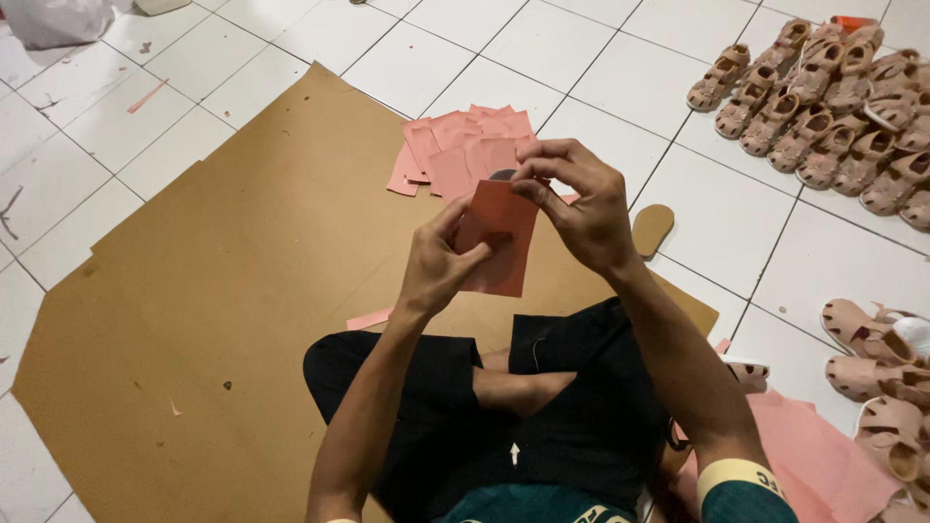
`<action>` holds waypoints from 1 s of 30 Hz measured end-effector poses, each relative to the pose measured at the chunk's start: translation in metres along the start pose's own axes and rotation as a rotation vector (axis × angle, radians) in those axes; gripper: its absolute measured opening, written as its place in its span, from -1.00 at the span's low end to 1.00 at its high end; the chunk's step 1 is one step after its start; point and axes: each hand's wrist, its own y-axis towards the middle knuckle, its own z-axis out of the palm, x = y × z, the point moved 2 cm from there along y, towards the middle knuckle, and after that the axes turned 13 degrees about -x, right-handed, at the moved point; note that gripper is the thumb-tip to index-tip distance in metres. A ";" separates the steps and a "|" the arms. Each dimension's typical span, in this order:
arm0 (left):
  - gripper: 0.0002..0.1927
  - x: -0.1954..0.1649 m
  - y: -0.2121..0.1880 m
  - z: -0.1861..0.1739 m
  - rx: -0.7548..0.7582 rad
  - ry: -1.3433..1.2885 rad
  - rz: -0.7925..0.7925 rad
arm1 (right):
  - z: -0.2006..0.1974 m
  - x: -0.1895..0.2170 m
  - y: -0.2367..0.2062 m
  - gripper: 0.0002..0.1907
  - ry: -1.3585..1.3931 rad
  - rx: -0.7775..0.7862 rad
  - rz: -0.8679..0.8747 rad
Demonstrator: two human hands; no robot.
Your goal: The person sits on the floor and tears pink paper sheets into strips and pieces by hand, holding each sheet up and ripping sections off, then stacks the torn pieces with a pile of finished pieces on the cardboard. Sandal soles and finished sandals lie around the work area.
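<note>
I sit cross-legged on a brown cardboard sheet (223, 291) on the floor. My left hand (441, 260) holds a pink paper sheet (504, 242) from below, thumb on its face. My right hand (576, 199) pinches the sheet's top edge, where a small dark rounded piece (502, 175) peeks out behind it. Beyond my hands lies a spread pile of the same pink sheets (463, 147) on the cardboard.
A tan shoe insole (652, 228) lies on the white tiles to the right. Several tan sandals (823, 107) are grouped at the upper right, more sandals (882, 378) at the right edge. Pink paper (819, 455) lies by my right knee. A white bag (58, 19) sits far left.
</note>
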 end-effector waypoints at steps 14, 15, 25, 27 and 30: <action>-0.45 -0.003 -0.002 0.000 0.106 -0.118 -0.058 | 0.000 -0.009 0.006 -0.84 -0.018 0.008 0.189; -0.45 -0.003 -0.003 0.000 0.112 -0.126 -0.049 | 0.000 -0.009 0.006 -0.85 -0.035 0.010 0.200; -0.46 -0.006 -0.004 0.004 0.091 -0.082 -0.110 | 0.003 -0.020 -0.003 -0.82 0.033 -0.022 0.184; -0.43 -0.004 -0.003 0.003 0.136 -0.108 0.019 | 0.006 -0.026 -0.007 -0.73 0.022 0.002 0.187; -0.61 0.007 0.003 -0.003 0.056 0.034 0.036 | 0.008 -0.036 -0.015 -0.57 -0.025 0.054 0.213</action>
